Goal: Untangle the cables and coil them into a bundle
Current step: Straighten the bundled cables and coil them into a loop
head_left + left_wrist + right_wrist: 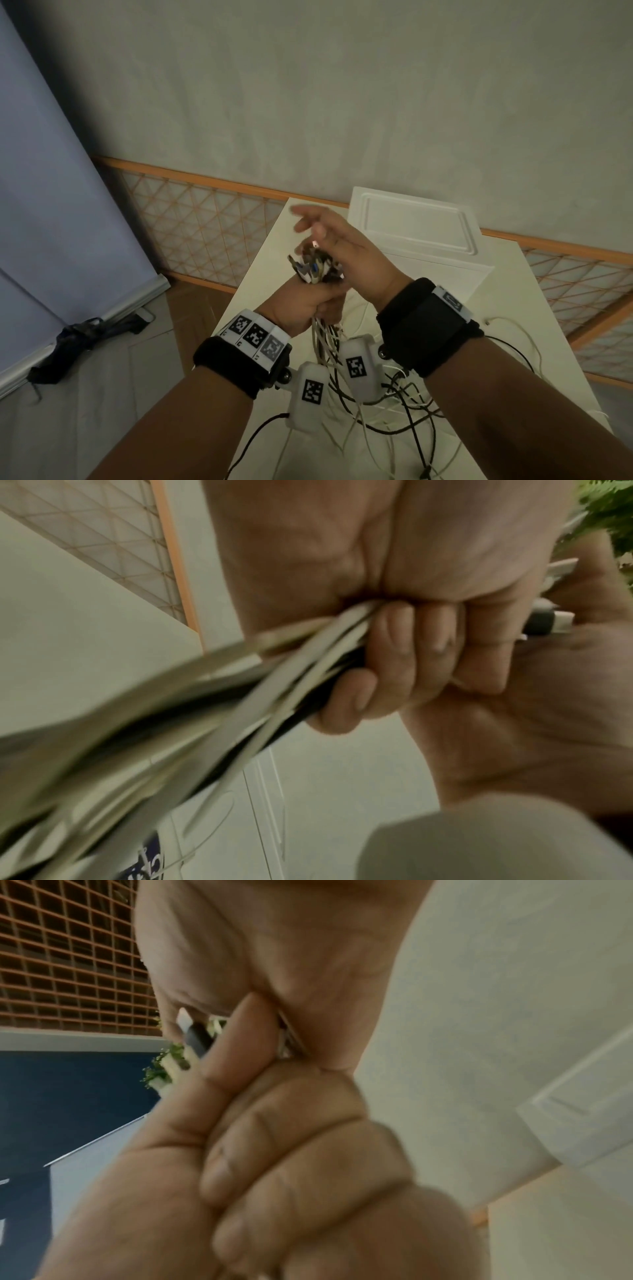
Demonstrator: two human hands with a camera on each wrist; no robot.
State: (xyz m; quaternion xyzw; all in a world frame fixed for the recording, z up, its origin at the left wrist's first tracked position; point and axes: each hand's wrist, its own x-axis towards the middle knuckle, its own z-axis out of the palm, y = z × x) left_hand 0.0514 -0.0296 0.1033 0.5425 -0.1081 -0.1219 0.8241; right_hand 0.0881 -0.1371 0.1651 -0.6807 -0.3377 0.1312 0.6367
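My left hand (pixel 305 305) grips a bundle of white and black cables (pixel 327 337) in a fist above the table. Their connector ends (pixel 317 267) stick up out of the fist. My right hand (pixel 342 246) lies over those ends with its palm against them and its fingers stretched out, blurred. The left wrist view shows my left fingers (pixel 411 656) curled round the cables (pixel 222 710). In the right wrist view my right palm (pixel 274 947) sits on top of the left fist (pixel 291 1150), with a black connector (pixel 197 1038) poking out. The cables' loose lengths (pixel 404 401) lie tangled on the table.
The white table (pixel 534 349) holds a white tray-like lid (pixel 418 226) at its back edge. Behind it run a grey wall and an orange-framed lattice panel (pixel 205 222). A blue-grey board (pixel 51 205) and a dark object on the floor (pixel 85 339) are at the left.
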